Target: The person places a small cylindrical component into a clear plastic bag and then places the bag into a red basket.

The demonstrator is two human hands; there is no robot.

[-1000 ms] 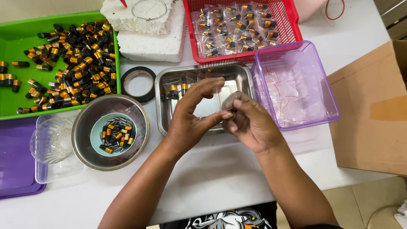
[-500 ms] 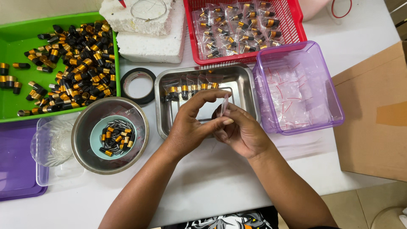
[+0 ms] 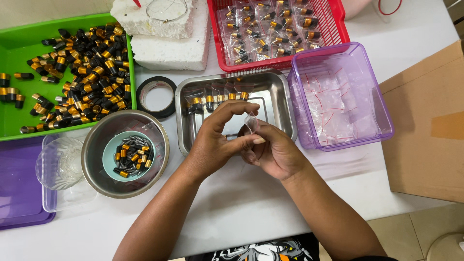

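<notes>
White tabletop [image 3: 251, 212] seen from above, crowded along its far half; cardboard box [image 3: 430, 121] sitting at the right edge. Green tray [image 3: 14, 58] lying far left, heaped with small black-and-gold cylindrical parts [image 3: 82, 72]; red slatted basket [image 3: 333, 24] lying far centre, filled with little clear packets each holding one such part; purple translucent tub [image 3: 340, 96] sitting just right of centre, holding flat empty clear bags with thin red lines; square steel tray [image 3: 278, 96] sitting in the middle, a row of filled packets lying along its far wall; round steel bowl [image 3: 96, 159] sitting to its left, a teal dish [image 3: 108, 154] of loose parts lying inside; black tape ring [image 3: 155, 96] lying between bowl and tray; white foam blocks [image 3: 169, 43] standing behind it; purple lid [image 3: 19, 188] and clear container [image 3: 58, 169] sitting near left.

Both hands meeting over the near rim of the steel tray; left hand [image 3: 212, 145] arching, thumb and forefinger pinching the small clear bag [image 3: 251, 123]; right hand [image 3: 273, 154] curling under it, fingers closed on the bag's lower part; bag standing upright between them, just above the tray.

Against a second ago: the hands are sitting lower and closer together; the bag, then spread flat between them, is now narrowing and standing on edge; trays and bowl staying put.
</notes>
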